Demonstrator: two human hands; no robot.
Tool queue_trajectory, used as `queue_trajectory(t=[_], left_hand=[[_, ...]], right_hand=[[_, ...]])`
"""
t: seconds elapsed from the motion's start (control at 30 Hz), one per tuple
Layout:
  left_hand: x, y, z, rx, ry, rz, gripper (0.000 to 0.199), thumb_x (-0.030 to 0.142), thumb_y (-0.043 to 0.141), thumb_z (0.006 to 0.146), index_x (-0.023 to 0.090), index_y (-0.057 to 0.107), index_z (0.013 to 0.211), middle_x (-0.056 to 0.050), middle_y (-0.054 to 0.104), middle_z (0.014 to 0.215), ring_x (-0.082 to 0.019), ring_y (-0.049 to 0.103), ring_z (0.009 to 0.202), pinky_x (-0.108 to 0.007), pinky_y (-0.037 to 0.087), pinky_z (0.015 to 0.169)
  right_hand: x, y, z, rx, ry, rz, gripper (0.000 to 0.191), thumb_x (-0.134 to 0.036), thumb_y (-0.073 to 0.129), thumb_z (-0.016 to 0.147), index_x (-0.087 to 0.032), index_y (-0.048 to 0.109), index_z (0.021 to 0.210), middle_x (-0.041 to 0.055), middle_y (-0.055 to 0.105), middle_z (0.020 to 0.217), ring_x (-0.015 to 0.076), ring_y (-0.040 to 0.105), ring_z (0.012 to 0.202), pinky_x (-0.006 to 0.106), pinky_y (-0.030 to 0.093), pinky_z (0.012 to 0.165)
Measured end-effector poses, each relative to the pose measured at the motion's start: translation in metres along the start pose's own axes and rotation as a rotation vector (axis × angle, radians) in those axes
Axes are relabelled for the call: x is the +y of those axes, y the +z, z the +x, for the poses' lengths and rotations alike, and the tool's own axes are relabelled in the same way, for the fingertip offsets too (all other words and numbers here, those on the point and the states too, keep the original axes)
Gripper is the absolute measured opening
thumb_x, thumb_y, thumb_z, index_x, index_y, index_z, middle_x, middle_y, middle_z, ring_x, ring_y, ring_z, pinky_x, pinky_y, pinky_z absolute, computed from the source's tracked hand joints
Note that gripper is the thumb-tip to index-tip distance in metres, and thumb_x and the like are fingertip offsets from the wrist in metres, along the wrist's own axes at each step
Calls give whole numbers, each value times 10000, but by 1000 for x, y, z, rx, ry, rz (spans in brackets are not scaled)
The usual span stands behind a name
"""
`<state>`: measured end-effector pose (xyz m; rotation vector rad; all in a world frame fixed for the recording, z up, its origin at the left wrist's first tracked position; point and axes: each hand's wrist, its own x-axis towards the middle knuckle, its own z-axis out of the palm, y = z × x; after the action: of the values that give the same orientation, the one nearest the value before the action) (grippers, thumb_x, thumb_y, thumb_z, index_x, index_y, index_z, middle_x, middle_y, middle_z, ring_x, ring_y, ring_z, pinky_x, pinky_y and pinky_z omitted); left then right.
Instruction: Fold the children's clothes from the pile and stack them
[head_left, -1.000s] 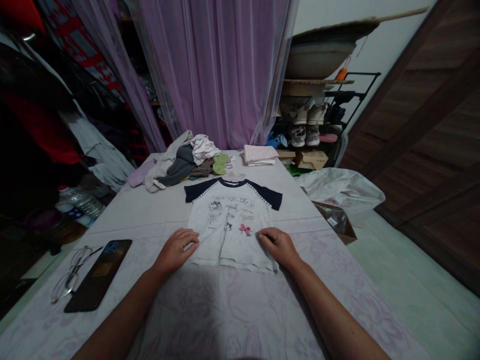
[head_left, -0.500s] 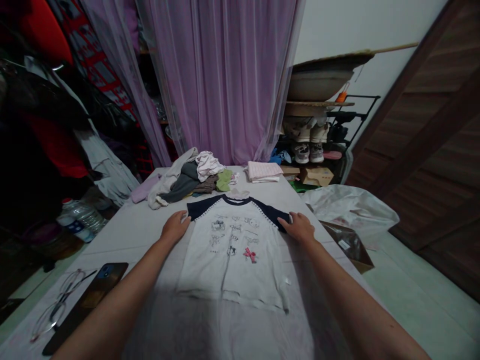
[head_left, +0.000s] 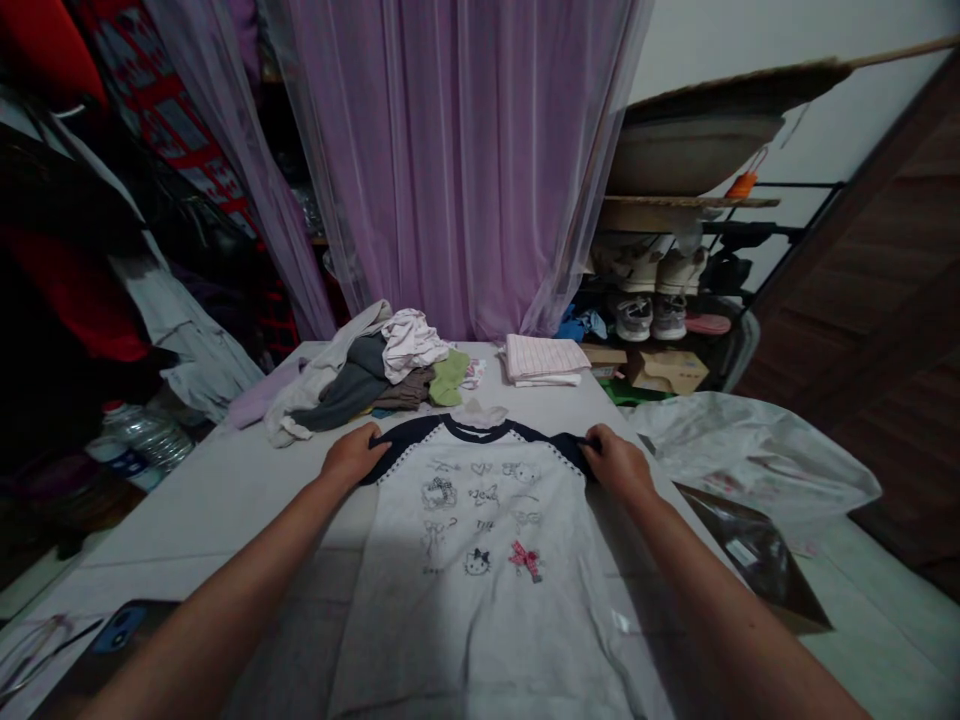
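A white T-shirt (head_left: 480, 500) with navy raglan sleeves and printed drawings lies spread face up on the table, its collar away from me. My left hand (head_left: 354, 455) pinches the sleeve on the left. On the other side, my right hand (head_left: 616, 462) grips the right sleeve between thumb and fingers. Beyond the collar sits a heap of crumpled clothes (head_left: 360, 375), grey, green and pale pink among them. A folded pink striped cloth (head_left: 546, 358) rests to its right.
A phone (head_left: 112, 640) and a pair of glasses (head_left: 37, 650) lie at the table's near left. Purple curtains (head_left: 457, 170) hang behind the table. At the right are a shoe rack (head_left: 667, 290), a clear plastic bag (head_left: 757, 450) and an open cardboard box (head_left: 780, 570).
The view has moved closer and lower, so the shirt looks larger and its hem nears the bottom edge. Both hands keep hold of the sleeves, which look pulled a little wider.
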<state>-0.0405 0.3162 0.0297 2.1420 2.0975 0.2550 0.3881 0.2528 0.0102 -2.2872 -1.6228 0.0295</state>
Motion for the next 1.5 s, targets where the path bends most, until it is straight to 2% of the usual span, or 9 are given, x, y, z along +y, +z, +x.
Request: queue_trajectory(t=[0.17, 0.4, 0.5, 0.63, 0.77, 0.93, 1.17, 1.37, 1.5], left_hand=[[-1, 0, -13, 87, -197, -84, 267, 377, 494, 904, 234, 589, 1109, -37, 697, 1046, -209, 646, 949, -262, 447, 738], [-11, 5, -39, 137, -37, -103, 528, 323, 532, 880, 150, 484, 1376, -137, 547, 1353, -236, 573, 1185, -311, 460, 970], [-7, -4, -37, 146, -6, -72, 456, 335, 470, 910, 144, 555, 1315, -129, 561, 1358, -245, 550, 1225, -326, 448, 1002], [10, -15, -16, 144, 91, 15, 419, 317, 429, 925, 160, 604, 1271, -97, 594, 1350, -248, 535, 1246, -341, 406, 1047], [29, -10, 11, 28, 97, 129, 414, 365, 446, 922, 202, 615, 1264, -98, 628, 1310, -267, 553, 1221, -370, 422, 998], [36, 3, 30, -78, 94, 172, 259, 423, 608, 820, 228, 703, 961, -84, 694, 1129, -258, 610, 1106, -316, 448, 883], [42, 11, 30, 115, 62, 65, 218, 315, 478, 921, 226, 607, 1073, -67, 710, 1019, -232, 645, 964, -325, 464, 811], [44, 35, -13, 219, 313, 75, 409, 272, 459, 930, 194, 543, 1324, -109, 497, 1458, -275, 410, 1367, -451, 302, 1127], [41, 55, -72, 112, 494, 45, 449, 353, 427, 950, 230, 530, 1369, -74, 465, 1493, -270, 362, 1410, -486, 221, 1179]], right_hand=[[-6, 11, -4, 51, -17, 76, 344, -277, 535, 870, -184, 594, 1196, 110, 676, 1127, 242, 630, 1005, 319, 459, 794], [-8, 8, -41, 155, -77, 112, 392, -303, 499, 886, -162, 622, 1231, 129, 618, 1272, 251, 563, 1173, 369, 436, 996], [-24, -13, -28, 129, -91, 45, 336, -310, 455, 916, -208, 694, 1129, 95, 640, 1269, 253, 570, 1165, 372, 428, 994], [-67, -26, 4, -84, -166, -90, 373, -344, 400, 953, -256, 672, 1192, 68, 678, 1222, 240, 582, 1154, 347, 425, 950], [-101, -5, 33, -228, -157, -144, 411, -444, 493, 911, -263, 631, 1252, 84, 689, 1200, 262, 608, 1124, 368, 444, 894], [-114, 17, 53, -362, -184, -186, 290, -380, 684, 779, -242, 721, 1031, 96, 714, 1113, 274, 634, 1062, 343, 451, 829], [-119, 32, 53, -121, -127, -132, 340, -306, 435, 948, -174, 612, 1207, 155, 662, 1185, 279, 594, 1097, 380, 423, 888], [-108, 36, 10, 36, -309, 45, 488, -248, 457, 929, -199, 453, 1414, 136, 441, 1490, 262, 387, 1357, 486, 262, 1107], [-93, 33, -46, -71, -461, 53, 496, -370, 434, 958, -232, 443, 1435, 122, 388, 1530, 274, 321, 1407, 522, 216, 1132]])
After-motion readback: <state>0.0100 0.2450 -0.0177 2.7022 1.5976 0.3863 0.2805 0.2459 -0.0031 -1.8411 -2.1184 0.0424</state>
